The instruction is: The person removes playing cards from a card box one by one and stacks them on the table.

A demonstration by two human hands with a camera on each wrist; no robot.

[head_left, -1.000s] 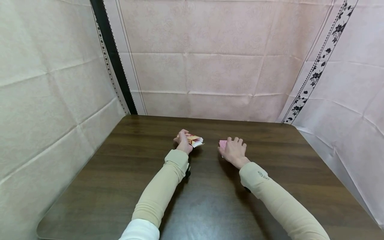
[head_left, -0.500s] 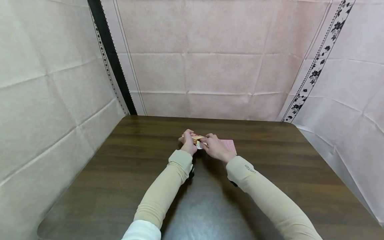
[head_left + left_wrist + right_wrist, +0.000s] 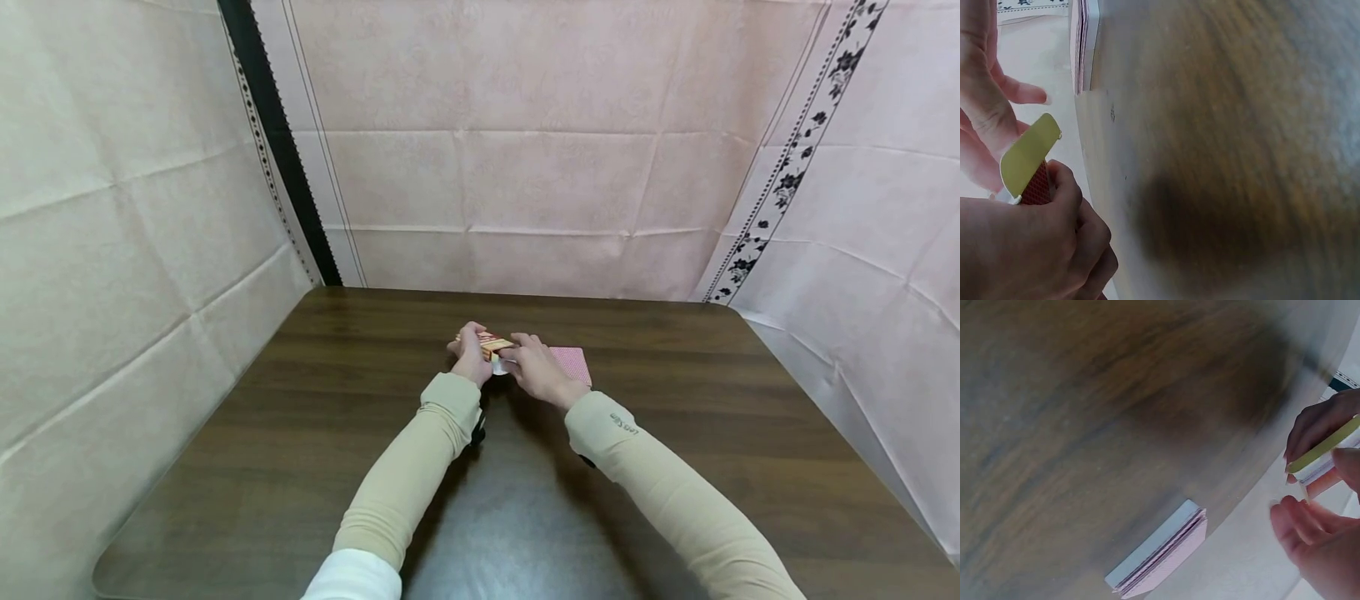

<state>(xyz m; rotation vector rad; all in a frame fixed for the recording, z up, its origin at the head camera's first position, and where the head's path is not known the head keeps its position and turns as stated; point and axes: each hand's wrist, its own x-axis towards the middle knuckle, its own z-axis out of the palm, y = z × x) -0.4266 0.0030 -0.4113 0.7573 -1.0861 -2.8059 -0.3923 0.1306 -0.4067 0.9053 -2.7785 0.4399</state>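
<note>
My left hand (image 3: pixel 471 358) grips a small red-and-yellow striped playing card box (image 3: pixel 491 342), held a little above the table. Its end flap (image 3: pixel 1030 156) sticks out, plain yellow toward the left wrist camera. From the right, my right hand (image 3: pixel 540 371) reaches to the box's open end, one digit on its edge and other fingers loosely bent below it in the right wrist view. I cannot tell whether it pinches something there. Behind this hand, a stack of playing cards (image 3: pixel 573 364) with pink backs lies on the table; its layered edge shows in the right wrist view.
The brown wood-grain table (image 3: pixel 315 433) extends around both arms. A pale cloth wall (image 3: pixel 480 183) rises behind its far edge, with more cloth at left and right. Dark shadows of the arms fall on the tabletop.
My right hand left the card stack and moved left to the box's open end, uncovering more of the stack. My left hand shifted slightly right with the box. Little differs over the last half second.
</note>
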